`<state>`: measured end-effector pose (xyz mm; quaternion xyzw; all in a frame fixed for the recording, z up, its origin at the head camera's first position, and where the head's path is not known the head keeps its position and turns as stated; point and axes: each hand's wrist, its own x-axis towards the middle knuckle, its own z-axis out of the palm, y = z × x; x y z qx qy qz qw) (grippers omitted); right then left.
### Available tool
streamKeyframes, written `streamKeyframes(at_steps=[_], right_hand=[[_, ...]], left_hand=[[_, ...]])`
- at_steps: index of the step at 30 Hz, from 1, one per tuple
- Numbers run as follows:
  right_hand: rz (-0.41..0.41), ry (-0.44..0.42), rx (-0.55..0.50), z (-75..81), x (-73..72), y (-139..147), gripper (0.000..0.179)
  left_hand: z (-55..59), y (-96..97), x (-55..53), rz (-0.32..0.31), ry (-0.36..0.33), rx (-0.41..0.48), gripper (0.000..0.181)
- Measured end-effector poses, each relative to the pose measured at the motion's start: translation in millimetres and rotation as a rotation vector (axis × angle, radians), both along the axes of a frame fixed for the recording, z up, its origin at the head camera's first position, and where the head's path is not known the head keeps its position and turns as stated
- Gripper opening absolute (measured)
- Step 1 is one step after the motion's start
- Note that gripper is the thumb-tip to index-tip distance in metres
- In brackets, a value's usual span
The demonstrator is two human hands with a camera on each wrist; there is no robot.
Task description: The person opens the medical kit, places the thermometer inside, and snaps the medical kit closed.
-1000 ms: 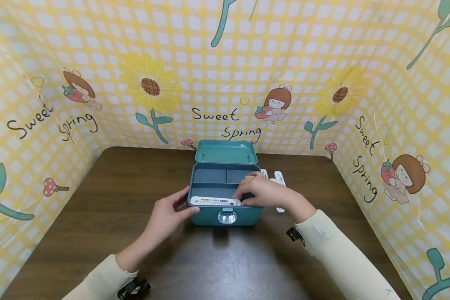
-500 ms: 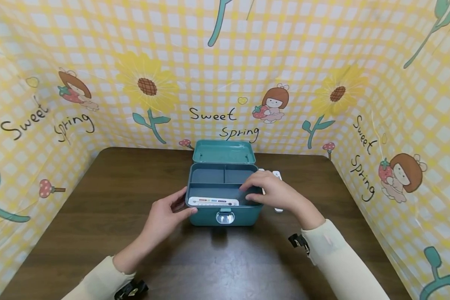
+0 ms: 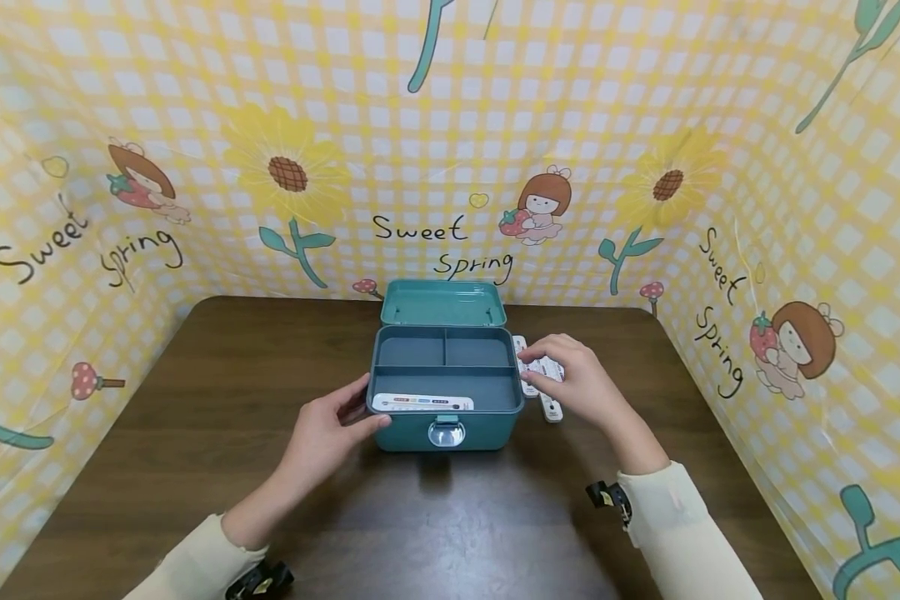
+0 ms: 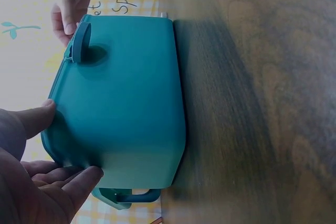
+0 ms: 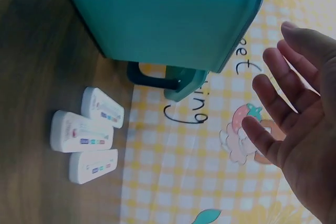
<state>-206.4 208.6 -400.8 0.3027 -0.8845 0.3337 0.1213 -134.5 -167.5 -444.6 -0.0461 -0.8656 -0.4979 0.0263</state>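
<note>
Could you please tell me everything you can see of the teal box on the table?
The teal box looks like smooth plastic and stands upright on the dark wooden table, lid open and tilted back. Its grey tray has two rear compartments and one long front one, where a white strip lies. A silvery latch sits in front. The left hand touches its left side.
</note>
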Motion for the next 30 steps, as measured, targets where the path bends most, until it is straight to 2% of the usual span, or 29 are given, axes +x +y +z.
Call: streamKeyframes(at_steps=[6,12,20,30], right_hand=[[-0.094,0.035,-0.047,-10.6,-0.4,8,0.023],[-0.191,0.025,-0.088,-20.8,0.4,17,0.024],[-0.303,-0.022,-0.081,-35.3,-2.0,28,0.026],[-0.378,-0.073,-0.071,-53.7,-9.5,41,0.027]], left_hand=[[-1.2,-0.2,0.9,0.004,-0.011,-0.004,0.083],[-2.6,-0.8,1.4,0.003,-0.013,-0.002,0.084],[-3.5,-0.6,0.8,0.000,-0.012,0.000,0.084],[-3.1,-1.5,-1.1,-0.005,-0.011,-0.005,0.083]])
